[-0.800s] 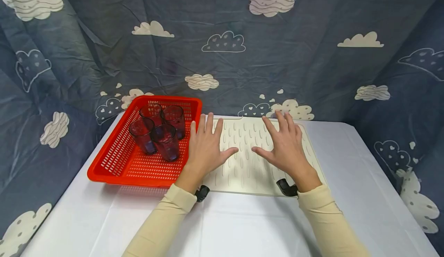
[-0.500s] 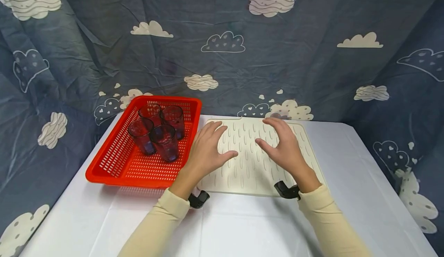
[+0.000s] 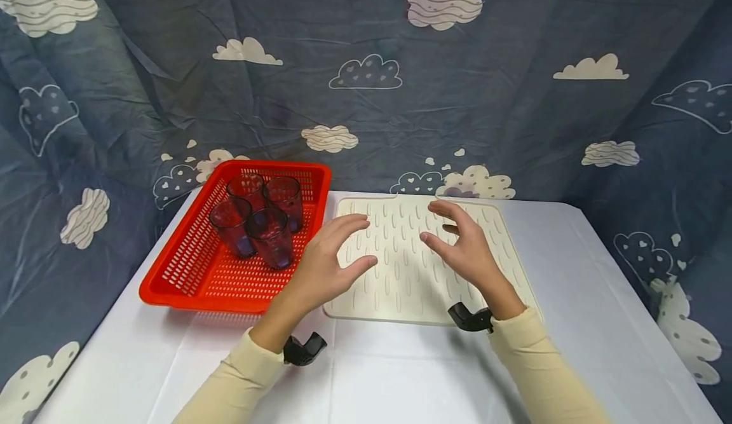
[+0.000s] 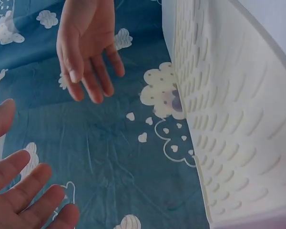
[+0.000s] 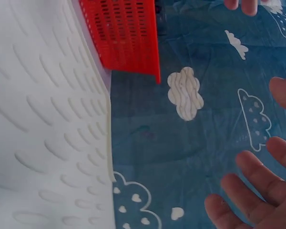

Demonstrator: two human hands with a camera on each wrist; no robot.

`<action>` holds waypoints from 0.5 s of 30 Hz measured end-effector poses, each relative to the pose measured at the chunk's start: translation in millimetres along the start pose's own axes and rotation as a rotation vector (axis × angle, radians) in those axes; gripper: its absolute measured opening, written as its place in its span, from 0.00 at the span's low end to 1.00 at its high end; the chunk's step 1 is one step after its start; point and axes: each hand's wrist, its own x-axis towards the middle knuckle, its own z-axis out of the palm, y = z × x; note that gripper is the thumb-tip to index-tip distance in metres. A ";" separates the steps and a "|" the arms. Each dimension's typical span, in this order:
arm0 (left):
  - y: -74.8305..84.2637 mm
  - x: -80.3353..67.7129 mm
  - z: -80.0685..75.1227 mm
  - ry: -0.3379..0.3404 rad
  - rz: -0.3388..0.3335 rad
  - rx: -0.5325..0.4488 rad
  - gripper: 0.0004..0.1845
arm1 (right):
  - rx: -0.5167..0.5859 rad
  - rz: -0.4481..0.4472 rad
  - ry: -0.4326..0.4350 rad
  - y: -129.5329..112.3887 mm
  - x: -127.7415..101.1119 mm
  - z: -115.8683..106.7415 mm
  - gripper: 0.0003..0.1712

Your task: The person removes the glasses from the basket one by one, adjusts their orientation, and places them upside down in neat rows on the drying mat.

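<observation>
My left hand (image 3: 323, 264) hovers over the left part of a cream mat (image 3: 400, 278) with raised oval ridges, its fingers loosely curved and nothing in them. Across from it, above the mat's right part, my right hand (image 3: 466, 246) is held with thumb and fingers spread apart, also holding nothing. The palms face each other over a gap. The left wrist view has the left hand's fingers (image 4: 35, 195) at lower left and the right hand (image 4: 88, 47) at the top. In the right wrist view, the right hand's fingers (image 5: 257, 186) are relaxed and apart from the mat.
Left of the mat stands a red perforated plastic basket (image 3: 197, 302). Inside it are several dark-tinted drinking glasses (image 3: 273, 239), grouped toward the back and upright or nearly so. A white cloth (image 3: 377, 373) covers the table. Behind hangs a dark blue cloud-print curtain (image 3: 486, 112).
The left hand has drawn back toward the person and to the left, its fingers turning from pointing forward to curving inward. The right hand's fingers have also curved inward and come slightly lower.
</observation>
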 end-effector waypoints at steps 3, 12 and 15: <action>-1.8 -5.2 -7.8 0.012 -0.018 -0.043 0.26 | 0.055 0.045 -0.030 3.9 -1.1 3.2 0.32; -8.2 -18.8 -25.8 0.006 -0.070 -0.071 0.24 | 0.110 0.118 -0.081 10.2 -7.5 13.5 0.28; -10.7 -21.3 -30.5 -0.003 -0.087 -0.066 0.24 | 0.108 0.122 -0.089 9.9 -7.1 15.9 0.29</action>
